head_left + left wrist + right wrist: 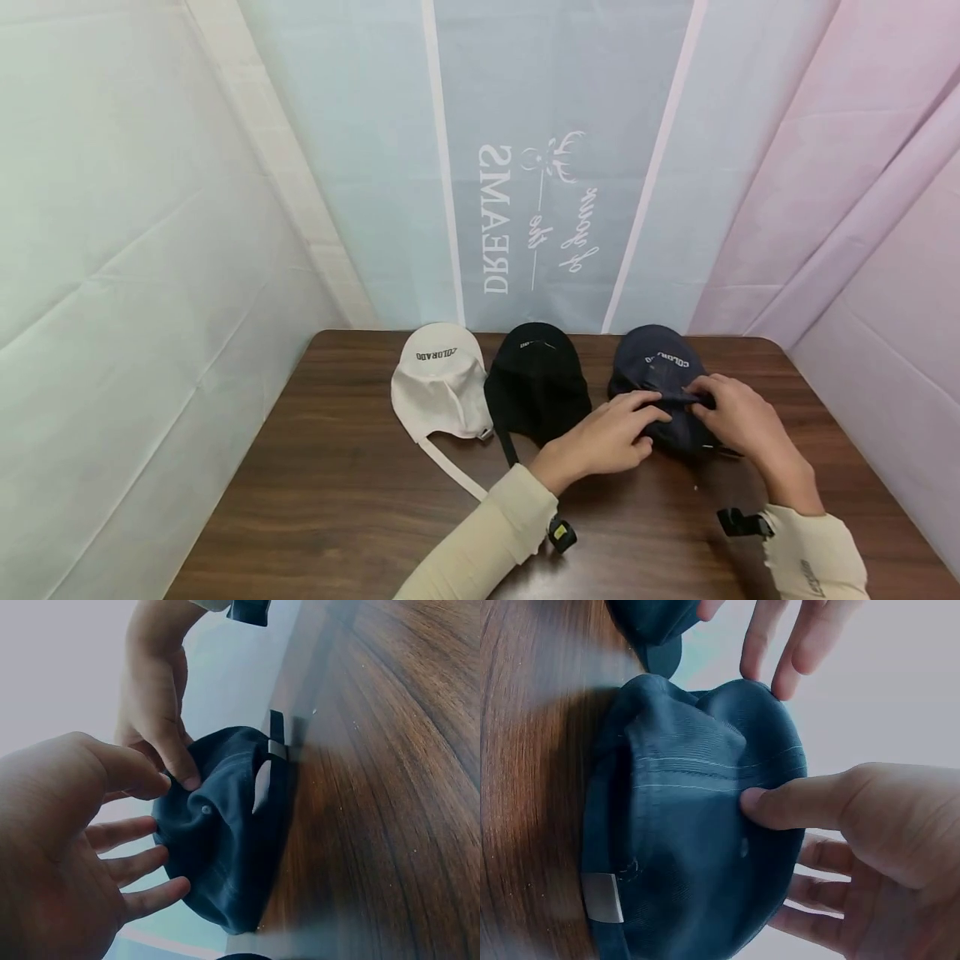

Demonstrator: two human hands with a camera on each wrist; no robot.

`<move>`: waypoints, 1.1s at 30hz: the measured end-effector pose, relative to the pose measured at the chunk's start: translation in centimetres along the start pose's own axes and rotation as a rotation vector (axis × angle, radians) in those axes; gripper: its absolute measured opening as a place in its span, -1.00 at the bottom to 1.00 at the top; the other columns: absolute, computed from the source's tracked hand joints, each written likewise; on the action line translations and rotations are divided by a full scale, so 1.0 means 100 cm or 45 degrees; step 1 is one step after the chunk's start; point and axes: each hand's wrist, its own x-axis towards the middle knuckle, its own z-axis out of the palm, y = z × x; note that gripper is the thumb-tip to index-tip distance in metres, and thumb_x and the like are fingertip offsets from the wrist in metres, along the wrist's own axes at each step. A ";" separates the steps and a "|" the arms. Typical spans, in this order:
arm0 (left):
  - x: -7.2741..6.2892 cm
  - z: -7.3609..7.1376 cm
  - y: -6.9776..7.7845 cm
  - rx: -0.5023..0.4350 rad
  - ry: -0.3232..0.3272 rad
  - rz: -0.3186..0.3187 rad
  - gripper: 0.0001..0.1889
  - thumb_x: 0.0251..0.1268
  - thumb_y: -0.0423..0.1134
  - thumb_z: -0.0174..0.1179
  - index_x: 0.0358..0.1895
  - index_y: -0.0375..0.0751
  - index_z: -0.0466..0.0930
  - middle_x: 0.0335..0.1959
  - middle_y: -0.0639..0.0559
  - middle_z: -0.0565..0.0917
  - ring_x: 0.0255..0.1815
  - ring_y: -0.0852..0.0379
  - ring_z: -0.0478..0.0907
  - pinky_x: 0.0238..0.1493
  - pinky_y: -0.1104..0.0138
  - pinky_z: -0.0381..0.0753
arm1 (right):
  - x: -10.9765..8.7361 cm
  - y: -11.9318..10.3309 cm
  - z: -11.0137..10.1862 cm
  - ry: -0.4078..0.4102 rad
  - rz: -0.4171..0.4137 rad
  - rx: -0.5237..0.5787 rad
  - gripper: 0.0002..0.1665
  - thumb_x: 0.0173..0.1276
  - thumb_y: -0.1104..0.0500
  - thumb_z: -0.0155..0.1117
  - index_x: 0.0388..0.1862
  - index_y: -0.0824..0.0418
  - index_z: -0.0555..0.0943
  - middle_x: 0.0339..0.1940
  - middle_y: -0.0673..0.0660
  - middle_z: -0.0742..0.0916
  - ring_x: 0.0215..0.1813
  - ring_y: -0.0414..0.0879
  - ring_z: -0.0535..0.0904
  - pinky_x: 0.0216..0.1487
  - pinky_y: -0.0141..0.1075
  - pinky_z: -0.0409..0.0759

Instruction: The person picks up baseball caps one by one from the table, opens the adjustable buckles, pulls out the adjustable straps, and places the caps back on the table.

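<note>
A navy baseball cap (pixel 660 358) with white lettering lies on the table at the right, brim toward the back wall. Its crown is creased between the two hands. My right hand (pixel 746 421) pinches the crown fabric, thumb on the near side in the right wrist view and fingers behind. With fingers spread and fairly straight, my left hand (pixel 67 832) touches the other side of the crown. A metal strap buckle (pixel 602 898) shows at the cap's back opening. Left of it lie a black cap (pixel 534 375), partly behind my left hand, and a white cap (pixel 442 375).
The three caps line the far edge of the brown wooden table (pixel 337 500). Pale printed curtains (pixel 360 167) hang behind and at both sides. The white cap's long strap (pixel 453 469) trails toward my left sleeve (pixel 487 542).
</note>
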 end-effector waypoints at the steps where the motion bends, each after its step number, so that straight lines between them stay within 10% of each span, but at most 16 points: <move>1: -0.001 0.000 0.000 -0.004 0.007 -0.003 -0.56 0.64 -0.17 0.11 0.48 0.18 0.51 0.69 0.15 0.27 0.67 0.21 0.27 0.56 0.37 0.38 | -0.001 -0.001 0.000 0.025 0.007 0.003 -0.72 0.42 0.26 0.41 0.06 0.34 0.71 0.10 0.47 0.73 0.06 0.47 0.66 -0.11 0.36 0.59; 17: -0.008 -0.016 -0.016 -0.028 0.128 -0.031 -0.55 0.63 -0.21 0.13 0.50 0.10 0.52 0.66 0.08 0.30 0.60 0.14 0.36 0.52 0.39 0.43 | -0.001 -0.020 -0.006 0.468 -0.037 0.126 -0.73 0.51 0.12 0.43 0.09 0.19 0.78 0.03 0.31 0.81 -0.05 0.36 0.73 -0.22 0.30 0.59; 29: -0.015 -0.028 -0.024 -0.048 0.249 0.013 -0.42 0.59 -0.26 0.21 0.59 0.08 0.40 0.62 0.06 0.36 0.59 0.10 0.37 0.55 0.38 0.40 | 0.002 -0.046 -0.014 0.737 -0.164 0.249 -0.80 0.43 0.23 0.49 -0.01 0.24 0.82 -0.14 0.23 0.83 -0.24 0.15 0.72 -0.24 -0.63 0.37; 33: -0.015 -0.030 -0.029 -0.055 0.326 0.027 -0.37 0.53 -0.28 0.30 0.59 0.06 0.36 0.56 0.08 0.43 0.56 0.11 0.38 0.57 0.40 0.36 | 0.003 -0.053 -0.017 0.778 -0.183 0.308 -0.81 0.39 0.28 0.52 -0.04 0.27 0.82 -0.14 0.25 0.84 -0.25 -0.34 0.65 -0.19 -0.77 0.35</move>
